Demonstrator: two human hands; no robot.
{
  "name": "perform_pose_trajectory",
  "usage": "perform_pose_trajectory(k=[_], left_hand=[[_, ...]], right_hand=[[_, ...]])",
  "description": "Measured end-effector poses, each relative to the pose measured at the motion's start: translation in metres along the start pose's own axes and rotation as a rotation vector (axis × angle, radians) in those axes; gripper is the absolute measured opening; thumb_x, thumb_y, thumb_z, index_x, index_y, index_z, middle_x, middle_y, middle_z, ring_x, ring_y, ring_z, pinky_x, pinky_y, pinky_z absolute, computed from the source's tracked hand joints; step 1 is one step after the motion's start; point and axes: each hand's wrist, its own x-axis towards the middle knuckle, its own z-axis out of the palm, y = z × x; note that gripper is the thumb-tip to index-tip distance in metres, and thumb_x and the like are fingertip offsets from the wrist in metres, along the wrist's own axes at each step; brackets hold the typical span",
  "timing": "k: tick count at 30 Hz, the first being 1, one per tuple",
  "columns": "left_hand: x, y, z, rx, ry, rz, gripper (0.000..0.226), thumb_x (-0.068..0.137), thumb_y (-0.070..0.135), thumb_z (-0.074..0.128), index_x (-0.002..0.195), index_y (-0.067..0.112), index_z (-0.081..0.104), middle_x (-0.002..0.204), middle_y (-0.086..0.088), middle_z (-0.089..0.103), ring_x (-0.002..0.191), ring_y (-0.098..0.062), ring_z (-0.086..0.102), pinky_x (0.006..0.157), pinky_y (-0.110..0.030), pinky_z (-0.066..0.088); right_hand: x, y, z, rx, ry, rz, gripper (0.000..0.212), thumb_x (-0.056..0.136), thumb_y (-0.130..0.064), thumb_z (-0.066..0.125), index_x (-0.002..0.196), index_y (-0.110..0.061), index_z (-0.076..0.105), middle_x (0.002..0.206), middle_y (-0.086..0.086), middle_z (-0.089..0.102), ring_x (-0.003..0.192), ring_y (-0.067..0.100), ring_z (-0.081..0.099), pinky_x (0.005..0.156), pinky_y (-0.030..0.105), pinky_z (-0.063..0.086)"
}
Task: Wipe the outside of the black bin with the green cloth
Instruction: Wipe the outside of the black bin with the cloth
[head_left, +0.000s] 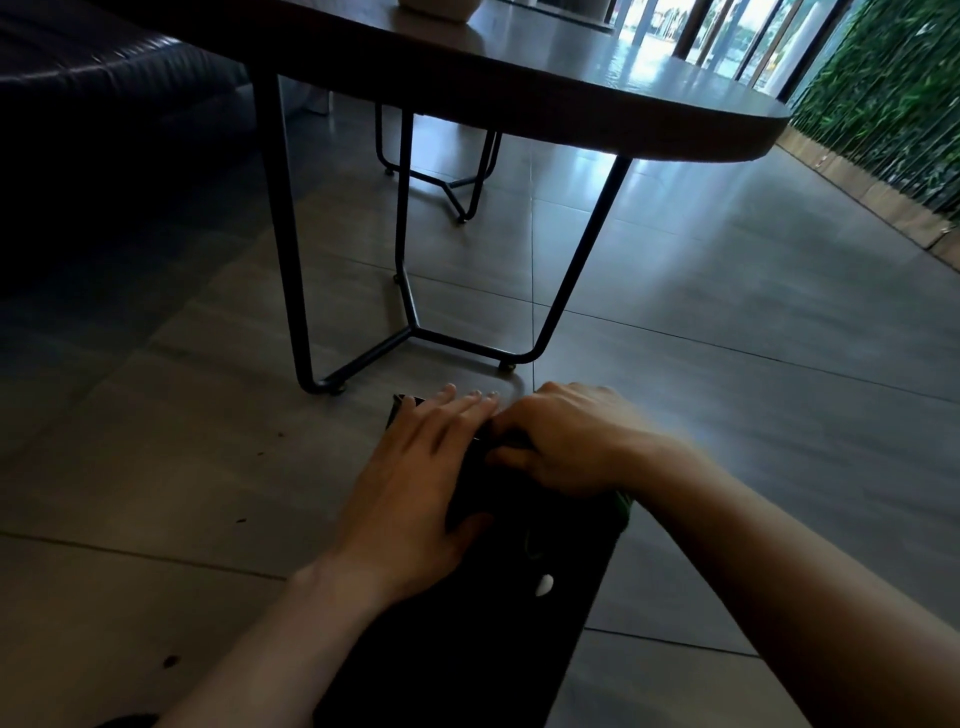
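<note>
Head view: left hand (415, 478) lies flat, fingers straight, on the black bin (498, 613), which is on the floor. Right hand (563, 441) curls, gripping the green cloth (623, 506), mostly hidden. Risk: unbraced bin slides on smooth tile.

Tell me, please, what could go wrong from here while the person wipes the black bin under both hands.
1. Only a small edge of the green cloth shows under the right hand, so bare fingers may rub the tall black plastic bin instead.
2. The left hand lies flat on the bin rather than holding it, so the bin might slide on the smooth grey tiled floor.
3. The black metal table leg stands just beyond the bin; a forward stroke could knock it.
</note>
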Motion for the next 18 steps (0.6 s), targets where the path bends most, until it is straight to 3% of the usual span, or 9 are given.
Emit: perform_pose_trajectory(k=[6,8,11,14,18], left_hand=[[0.0,-0.013,-0.009,0.019,0.007,-0.105,0.087,0.072,0.045,0.08,0.146,0.038,0.035,0.147,0.015,0.041,0.148,-0.009,0.025,0.11,-0.041,0.044],[-0.002,-0.017,-0.012,0.016,0.004,-0.106,0.085,0.071,0.044,0.08,0.142,0.045,0.036,0.144,0.018,0.043,0.147,-0.008,0.026,0.105,-0.039,0.046],[-0.005,-0.028,-0.016,0.029,0.003,-0.139,0.082,0.069,0.041,0.083,0.138,0.049,0.038,0.139,0.018,0.047,0.145,-0.008,0.028,0.099,-0.035,0.045],[-0.01,-0.04,-0.018,0.005,-0.038,-0.185,0.071,0.067,0.038,0.087,0.124,0.048,0.045,0.129,0.018,0.052,0.135,-0.01,0.038,0.097,-0.038,0.048],[-0.009,-0.043,-0.013,-0.013,-0.093,-0.204,0.064,0.065,0.036,0.089,0.112,0.046,0.047,0.109,0.024,0.052,0.112,-0.009,0.05,0.086,-0.032,0.048]], right_hand=[[-0.004,-0.002,0.026,0.212,0.167,-0.004,0.035,0.097,-0.057,0.055,0.13,-0.046,0.056,0.115,-0.012,0.061,0.103,0.016,0.06,0.083,0.037,0.054],[-0.009,-0.003,0.033,0.301,0.254,-0.001,0.035,0.095,-0.055,0.059,0.129,-0.046,0.055,0.119,-0.014,0.06,0.104,0.013,0.06,0.085,0.036,0.054],[-0.027,0.0,0.048,0.549,0.48,0.054,0.032,0.09,-0.05,0.066,0.121,-0.044,0.056,0.114,-0.016,0.061,0.1,0.006,0.061,0.087,0.029,0.056],[-0.045,0.001,0.069,0.825,0.775,0.203,0.024,0.086,-0.043,0.07,0.104,-0.039,0.054,0.1,-0.016,0.066,0.09,0.001,0.066,0.072,0.019,0.058],[-0.046,-0.011,0.101,0.812,0.994,0.231,0.024,0.087,-0.026,0.071,0.099,-0.03,0.051,0.098,-0.007,0.062,0.088,0.007,0.063,0.073,0.02,0.053]])
